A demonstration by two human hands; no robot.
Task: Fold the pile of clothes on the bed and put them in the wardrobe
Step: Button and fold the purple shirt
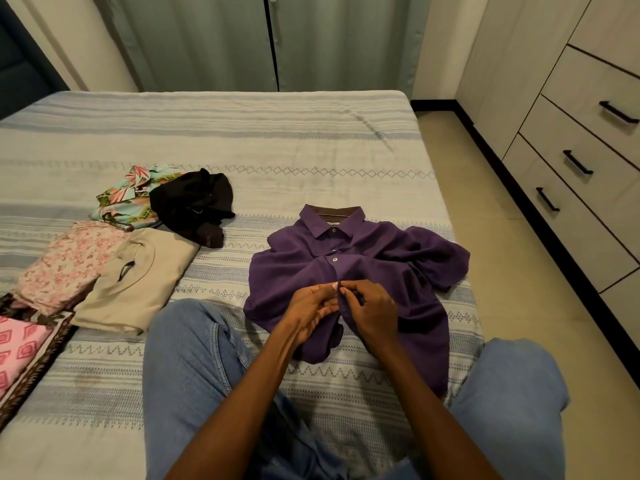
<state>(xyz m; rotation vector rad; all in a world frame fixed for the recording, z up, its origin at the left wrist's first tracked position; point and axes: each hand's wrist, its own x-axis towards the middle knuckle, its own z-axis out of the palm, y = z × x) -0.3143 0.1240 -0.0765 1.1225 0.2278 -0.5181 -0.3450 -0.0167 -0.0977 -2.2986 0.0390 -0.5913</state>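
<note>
One purple polo shirt (pixel 363 271), collar up, rumpled, three buttons visible; left hand (pixel 308 313) and right hand (pixel 372 311) both pinch its placket.

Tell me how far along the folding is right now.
Done: a beige garment, a pink floral one and a pink patterned one lie folded on the bed. In hand: the left hand and right hand pinch the front placket of the purple shirt, apparently buttoning it. Left: the crumpled black garment and tropical-print one, then everything into the wardrobe.
</note>
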